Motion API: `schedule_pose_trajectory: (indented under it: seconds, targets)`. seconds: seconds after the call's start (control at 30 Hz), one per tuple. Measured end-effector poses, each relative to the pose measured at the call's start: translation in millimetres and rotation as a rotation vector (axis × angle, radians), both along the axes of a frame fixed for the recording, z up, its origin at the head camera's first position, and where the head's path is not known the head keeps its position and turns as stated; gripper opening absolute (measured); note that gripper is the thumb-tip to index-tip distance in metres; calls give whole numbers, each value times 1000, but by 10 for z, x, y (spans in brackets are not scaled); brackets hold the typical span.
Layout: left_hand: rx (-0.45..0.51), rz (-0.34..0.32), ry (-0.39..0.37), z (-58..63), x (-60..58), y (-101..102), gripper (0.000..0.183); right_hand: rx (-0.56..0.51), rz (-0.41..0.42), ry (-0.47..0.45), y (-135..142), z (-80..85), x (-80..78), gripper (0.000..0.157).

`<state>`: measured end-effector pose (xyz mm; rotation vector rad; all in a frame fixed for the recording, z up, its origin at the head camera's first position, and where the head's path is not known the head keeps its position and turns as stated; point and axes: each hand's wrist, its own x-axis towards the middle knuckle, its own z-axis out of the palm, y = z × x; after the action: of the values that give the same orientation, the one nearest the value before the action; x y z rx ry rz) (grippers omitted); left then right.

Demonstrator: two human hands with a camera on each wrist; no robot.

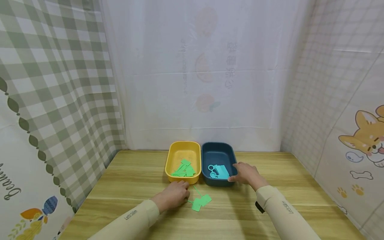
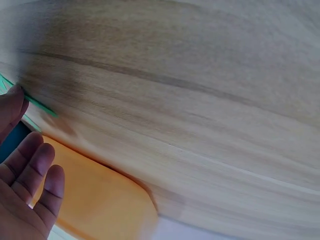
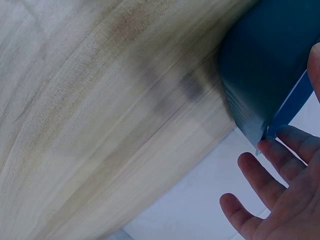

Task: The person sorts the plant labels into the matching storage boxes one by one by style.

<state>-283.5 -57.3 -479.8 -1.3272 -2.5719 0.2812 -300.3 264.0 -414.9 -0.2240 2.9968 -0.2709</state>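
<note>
Two green tags point(image 1: 205, 200), flat and squarish with thin tails, lie on the table in front of the bins. My left hand point(image 1: 173, 196) is just left of them, and its thumb and index finger point(image 2: 14, 102) appear to pinch one tag's tail point(image 2: 42, 106); its other fingers are spread. More green tags point(image 1: 186, 169) are piled in the yellow bin point(image 1: 168, 160). My right hand point(image 1: 247, 174) rests at the near right corner of the dark blue bin point(image 1: 219, 182), fingers spread and loosely extended. Inside that bin are light blue flat pieces point(image 1: 222, 171) and light blue rings point(image 1: 213, 174).
The bins stand side by side on the wood-grain table point(image 1: 141, 166), close to a white curtain point(image 1: 156, 110) at the back. A checked curtain point(image 1: 66, 76) hangs along the left, and a printed one point(image 1: 333, 110) along the right. A black band point(image 1: 259, 207) sits at the right wrist.
</note>
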Motion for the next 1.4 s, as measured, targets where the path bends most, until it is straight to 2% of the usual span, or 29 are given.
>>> schedule_pose_trajectory:
  seconds: [0.23,0.43,0.8,0.97,1.2,1.4]
  targets:
    - [-30,-41,33,-36,-20,-8,8,-8,-9,-2,-5,1,1,78]
    - [7,-54,17,-57,-44,-20,11,-7,-8,-1,-3,-4,2,79]
    - [53,-59,52,22,-27,-19,22,-12,-8,6,-2,-8,6,79]
    - [81,-84,60,51,-38,10,18,-17,-8,10,1,-12,5,79]
    - [94,-67,-12,128,-43,30,14,-15,-5,15,-1,-13,14,78]
    - [88,-74,26,169,-58,38,10,-8,-2,12,-6,5,21,78]
